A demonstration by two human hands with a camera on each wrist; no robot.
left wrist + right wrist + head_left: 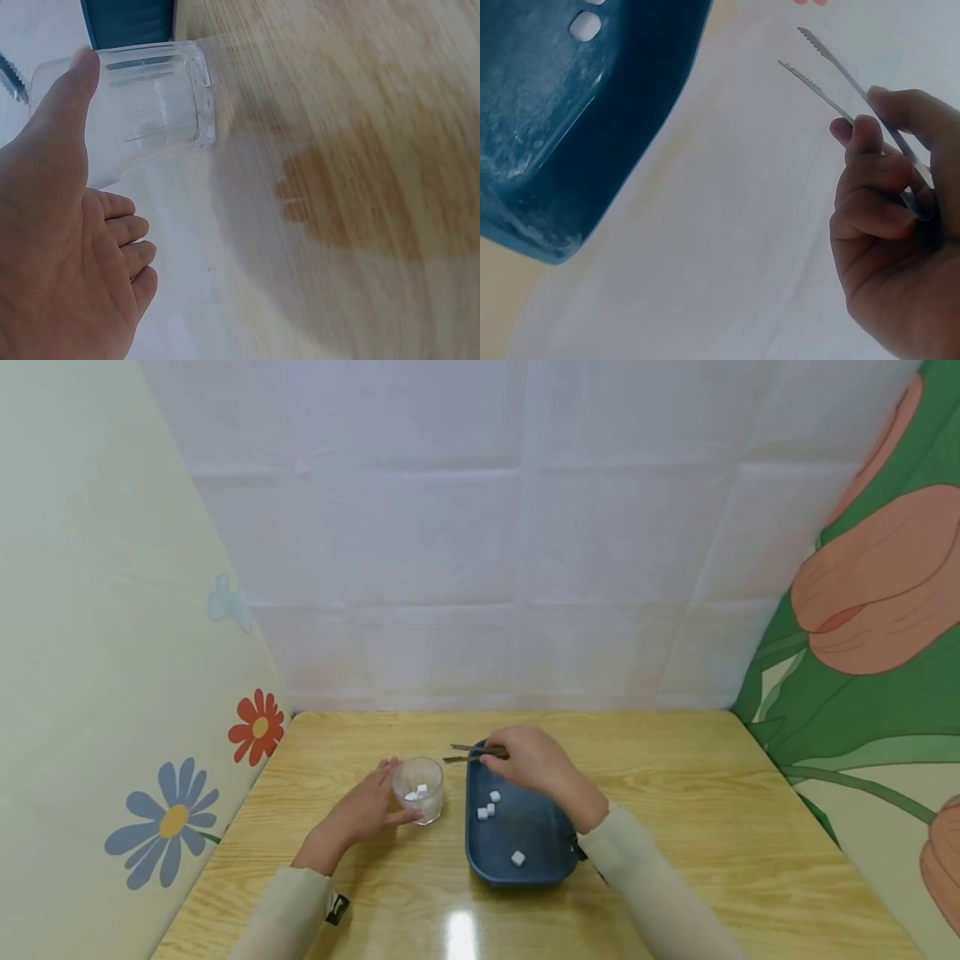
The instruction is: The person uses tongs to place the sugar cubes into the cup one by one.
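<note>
Small white cubes, like sugar cubes, lie in a clear glass (418,810) standing on the table. My left hand (366,810) is at the glass's left side, with the thumb (79,82) against its wall and the other fingers loosely extended beside it. Metal tongs (844,79) with serrated tips are held in my right hand (536,762), over the far end of a dark blue tray (525,878). The tong tips are apart with nothing between them, and point left. Several more white cubes, one a lone cube (518,858) near the front, sit in the tray.
The wooden table (675,777) extends on both sides of the tray. A white cloth wall (525,568) rises behind it, and walls with painted flowers (172,820) stand at left and right. The tray's raised rim is close to the glass.
</note>
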